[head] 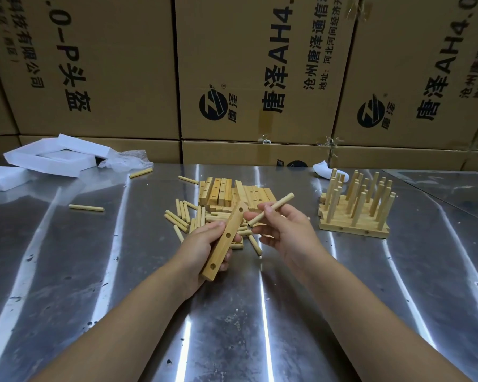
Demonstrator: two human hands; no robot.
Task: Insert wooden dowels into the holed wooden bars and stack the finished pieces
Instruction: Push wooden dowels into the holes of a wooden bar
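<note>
My left hand (202,249) grips a holed wooden bar (226,239) with three holes facing up, held tilted above the table. My right hand (284,230) pinches a wooden dowel (272,209) near its lower end, just right of the bar's top end and apart from it. Behind my hands lies a pile of loose dowels (186,217) and a heap of empty holed bars (232,194). At the right stands a stack of finished pieces (355,213) with several dowels sticking up.
The work surface is a shiny metal table (122,271). Stray dowels (86,207) lie at the left. White foam pieces (50,157) and clear plastic wrap (127,161) sit at the back left. Cardboard boxes (260,64) wall off the far edge.
</note>
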